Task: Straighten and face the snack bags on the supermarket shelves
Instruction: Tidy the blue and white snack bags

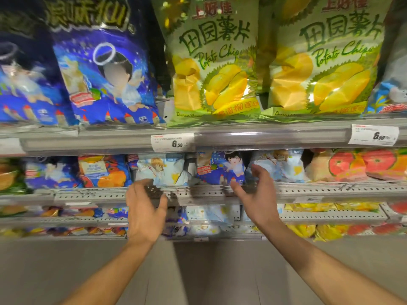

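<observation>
On the second shelf a pale blue snack bag (pixel 161 171) with a cartoon angel stands beside a dark blue bag (pixel 220 169) and another pale blue bag (pixel 279 167). My left hand (pixel 144 211) hovers in front of the shelf edge below the first pale bag, fingers loosely curled, holding nothing. My right hand (pixel 253 190) is spread open with its thumb near the dark blue bag's lower edge and its fingers by that bag's right side. I cannot tell if it touches the bag.
The top shelf carries large blue bags (pixel 103 69) and green durian potato chip bags (pixel 212 62). Price tags (pixel 172 142) sit on the shelf rail. Orange-printed bags (pixel 361 165) lie at the right, more bags on lower shelves. Grey floor (pixel 202 274) lies below.
</observation>
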Available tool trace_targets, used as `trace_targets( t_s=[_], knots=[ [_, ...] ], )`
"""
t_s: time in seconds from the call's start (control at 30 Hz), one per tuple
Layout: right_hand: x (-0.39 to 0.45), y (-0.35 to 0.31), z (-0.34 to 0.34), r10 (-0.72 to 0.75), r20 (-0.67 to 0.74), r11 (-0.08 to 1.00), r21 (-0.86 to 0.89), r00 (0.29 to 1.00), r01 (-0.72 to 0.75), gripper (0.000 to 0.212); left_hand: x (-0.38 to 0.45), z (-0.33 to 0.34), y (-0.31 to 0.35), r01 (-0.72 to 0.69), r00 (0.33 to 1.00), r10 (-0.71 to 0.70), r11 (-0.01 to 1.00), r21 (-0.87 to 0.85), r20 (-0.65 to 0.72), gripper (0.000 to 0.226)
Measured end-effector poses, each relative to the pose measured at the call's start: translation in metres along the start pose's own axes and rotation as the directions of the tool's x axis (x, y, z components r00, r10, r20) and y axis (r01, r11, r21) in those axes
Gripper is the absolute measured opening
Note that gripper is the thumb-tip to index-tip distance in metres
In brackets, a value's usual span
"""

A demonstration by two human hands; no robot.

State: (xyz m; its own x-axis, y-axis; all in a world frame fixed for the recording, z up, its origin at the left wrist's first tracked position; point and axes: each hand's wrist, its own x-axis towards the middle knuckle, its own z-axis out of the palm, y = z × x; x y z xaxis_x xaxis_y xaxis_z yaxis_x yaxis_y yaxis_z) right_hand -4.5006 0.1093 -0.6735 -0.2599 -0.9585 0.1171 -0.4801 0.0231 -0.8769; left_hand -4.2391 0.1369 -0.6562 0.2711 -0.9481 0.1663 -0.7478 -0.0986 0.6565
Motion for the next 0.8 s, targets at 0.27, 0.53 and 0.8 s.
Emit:
trace_targets(
  t_s=[0.27, 0.53, 0.8],
  knots=[
    [0.042, -0.017, 0.045, 0.099, 0.012, 0.994, 0.046, 0.995, -0.100, 0.076, 0.087, -0.012, -0.023, 0.032, 0.996, 0.012, 0.862, -0.506, 0.084, 0.047],
    [0.062, -0.013, 0.054, 0.192, -0.005, 0.980, 0.049, 0.981, -0.191, 0.058, 0.119, 0.012, -0.045, 0.061, 0.971, 0.064, 0.866, -0.497, 0.229, 0.046],
    [0.056, -0.026, 0.054, 0.221, -0.001, 0.974, 0.058, 0.975, -0.221, 0.060, 0.123, 0.010, -0.044, 0.244, 0.956, -0.123, 0.835, -0.492, 0.266, 0.052]
  ],
)
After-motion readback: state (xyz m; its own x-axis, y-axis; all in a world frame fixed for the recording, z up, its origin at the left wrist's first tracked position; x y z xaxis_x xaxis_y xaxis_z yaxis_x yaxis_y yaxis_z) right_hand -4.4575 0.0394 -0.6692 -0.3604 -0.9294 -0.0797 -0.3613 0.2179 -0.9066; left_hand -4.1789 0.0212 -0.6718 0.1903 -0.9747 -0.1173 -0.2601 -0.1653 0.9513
